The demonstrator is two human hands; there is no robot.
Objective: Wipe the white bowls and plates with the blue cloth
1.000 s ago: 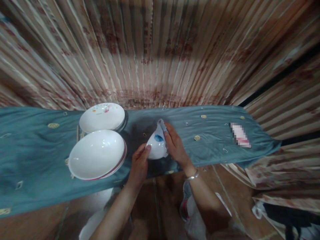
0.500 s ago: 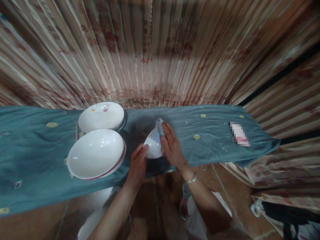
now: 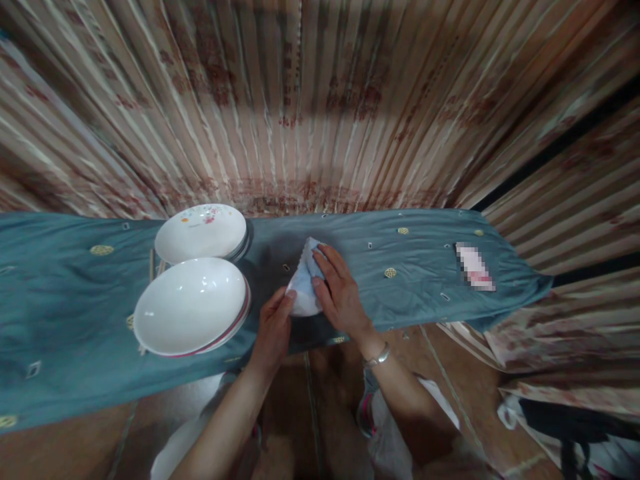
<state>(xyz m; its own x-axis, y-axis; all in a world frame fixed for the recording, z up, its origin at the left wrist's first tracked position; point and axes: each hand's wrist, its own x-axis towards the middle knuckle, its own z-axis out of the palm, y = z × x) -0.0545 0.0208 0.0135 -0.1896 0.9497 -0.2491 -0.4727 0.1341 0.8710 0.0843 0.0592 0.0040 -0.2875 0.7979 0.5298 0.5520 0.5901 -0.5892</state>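
Note:
Between my hands is a small white bowl [image 3: 303, 309], tilted, its inside mostly covered by a pale blue cloth [image 3: 306, 270]. My left hand [image 3: 274, 328] is closed on the bowl's left edge, thumb on top. With bent fingers my right hand [image 3: 341, 293] presses the cloth against the bowl's right side. To the left stands a stack of large white bowls [image 3: 190, 307] with a dark pink band near the rim. Behind it is a second stack of white dishes [image 3: 200, 235], the top one printed with flowers.
A long table wears a teal patterned cloth [image 3: 425, 267]. Light wooden chopsticks [image 3: 151, 267] lie partly hidden beside the stacks. At the right end lies a blurred-out pink and white item [image 3: 475, 267]. Pleated curtains [image 3: 320, 147] hang close behind the table.
The cloth has spread over more of the bowl's inside and now reaches toward my left thumb. My right hand has shifted slightly left. The stacks stay in place.

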